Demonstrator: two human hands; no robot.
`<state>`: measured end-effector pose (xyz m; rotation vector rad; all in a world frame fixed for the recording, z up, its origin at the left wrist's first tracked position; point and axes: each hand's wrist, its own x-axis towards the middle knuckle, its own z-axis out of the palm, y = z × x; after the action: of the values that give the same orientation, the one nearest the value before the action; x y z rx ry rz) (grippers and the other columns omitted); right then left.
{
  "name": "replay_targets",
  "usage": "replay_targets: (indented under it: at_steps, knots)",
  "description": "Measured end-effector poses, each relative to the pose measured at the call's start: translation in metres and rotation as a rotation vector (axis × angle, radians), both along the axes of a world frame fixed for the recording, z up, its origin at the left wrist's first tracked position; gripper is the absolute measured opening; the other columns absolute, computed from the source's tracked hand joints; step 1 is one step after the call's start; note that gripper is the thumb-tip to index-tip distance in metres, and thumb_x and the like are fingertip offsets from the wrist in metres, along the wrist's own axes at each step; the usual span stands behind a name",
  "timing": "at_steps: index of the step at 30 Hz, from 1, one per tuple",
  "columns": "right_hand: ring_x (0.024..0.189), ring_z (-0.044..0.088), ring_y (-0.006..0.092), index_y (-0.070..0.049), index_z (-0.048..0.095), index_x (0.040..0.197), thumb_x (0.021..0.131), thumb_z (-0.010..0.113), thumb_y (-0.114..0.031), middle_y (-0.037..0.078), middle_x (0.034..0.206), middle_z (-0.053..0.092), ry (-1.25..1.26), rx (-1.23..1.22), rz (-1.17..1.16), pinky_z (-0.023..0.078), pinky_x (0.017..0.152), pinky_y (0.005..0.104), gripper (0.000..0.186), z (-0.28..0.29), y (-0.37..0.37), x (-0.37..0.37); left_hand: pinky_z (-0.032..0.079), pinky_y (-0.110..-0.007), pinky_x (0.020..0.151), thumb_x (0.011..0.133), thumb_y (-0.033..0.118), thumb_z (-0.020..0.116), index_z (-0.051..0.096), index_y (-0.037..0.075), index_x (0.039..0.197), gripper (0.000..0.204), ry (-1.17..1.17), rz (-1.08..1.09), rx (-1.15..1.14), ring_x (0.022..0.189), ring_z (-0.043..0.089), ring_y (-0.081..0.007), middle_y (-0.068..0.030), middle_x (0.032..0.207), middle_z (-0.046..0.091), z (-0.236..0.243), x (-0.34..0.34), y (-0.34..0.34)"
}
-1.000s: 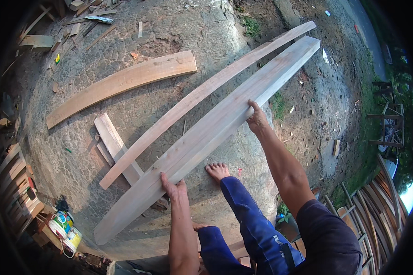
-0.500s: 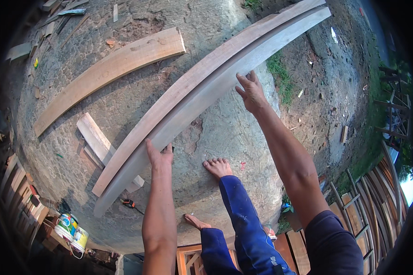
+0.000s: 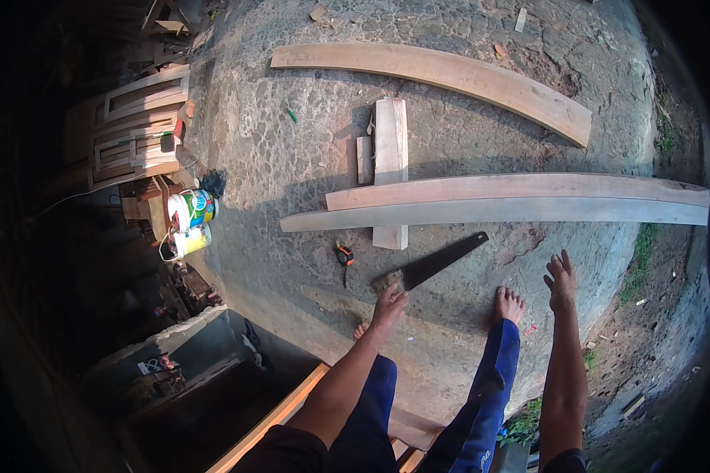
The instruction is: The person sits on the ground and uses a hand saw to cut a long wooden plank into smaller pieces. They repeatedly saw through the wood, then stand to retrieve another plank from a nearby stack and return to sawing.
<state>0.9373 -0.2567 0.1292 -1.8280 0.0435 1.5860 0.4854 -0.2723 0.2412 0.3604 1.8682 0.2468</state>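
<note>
A handsaw (image 3: 443,264) with a dark blade and a worn pale handle lies slanted just above the ground. My left hand (image 3: 390,306) closes its fingers on the lower edge of that handle; the palm side is hidden. My right hand (image 3: 561,281), fingers spread, hovers with nothing in it. Beyond both hands, a long reddish board (image 3: 513,189) rests against a greyish board (image 3: 497,213). Their left part lies over a short thick wooden block (image 3: 391,146). Left of the saw sits an orange and black tape measure (image 3: 344,255).
A curved light plank (image 3: 442,67) lies farther off. At the left stand two paint buckets (image 3: 189,209), near wooden frames (image 3: 138,150). An orange timber edge (image 3: 272,418) runs beside my legs. My bare right foot (image 3: 510,305) is between the hands. Grass (image 3: 639,264) borders the concrete at right.
The view has turned, so the boards now lie nearly level across it. My left hand has left the boards and taken the handsaw's handle. My right hand has come away from the greyish board.
</note>
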Motion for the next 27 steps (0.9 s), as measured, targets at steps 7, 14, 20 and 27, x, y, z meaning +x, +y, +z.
replay_targets:
  at_steps: [7,14,20,27]
  knots:
    - [0.113,0.064,0.0291,-0.005,0.064,0.136,0.099,0.064,-0.034,0.009,0.125,0.067,0.008,-0.176,0.24,0.049,0.1,0.0451,0.047,0.022,-0.081,-0.153,0.051,-0.03,0.09,0.098,0.009,0.069,0.054,-0.003,0.133,0.039,-0.014,-0.116,0.187,0.103,0.065,-0.0163,-0.0099,0.116,0.066,0.071,-0.221,-0.107]
    - [0.124,0.067,0.0355,0.003,0.061,0.141,0.094,0.065,-0.038,0.025,0.132,0.069,-0.448,-0.029,0.313,0.05,0.107,0.0408,0.062,0.067,-0.134,-0.331,0.047,-0.043,0.113,0.09,0.011,0.076,0.045,-0.005,0.149,0.069,0.154,-0.502,0.08,0.137,0.055,-0.0362,-0.0249,0.15,0.054,-0.01,-0.396,-0.056]
    - [0.129,0.062,0.0395,0.0,0.063,0.138,0.094,0.06,-0.043,0.024,0.138,0.065,-0.495,-0.084,0.442,0.046,0.112,0.0441,0.062,0.071,-0.15,-0.514,0.038,-0.048,0.119,0.08,0.021,0.085,0.045,-0.001,0.149,0.083,0.313,-1.025,0.396,0.141,0.048,-0.0414,-0.0239,0.15,0.051,-0.01,-0.479,0.055]
    - [0.136,0.053,0.0429,-0.005,0.054,0.147,0.091,0.067,-0.039,0.026,0.148,0.054,-0.633,-0.128,0.454,0.046,0.112,0.0491,0.067,0.009,-0.133,-0.627,0.031,-0.05,0.124,0.073,0.03,0.092,0.035,0.004,0.157,0.105,0.587,-1.233,0.58,0.152,0.032,-0.0383,-0.0197,0.164,0.032,-0.027,-0.479,0.142]
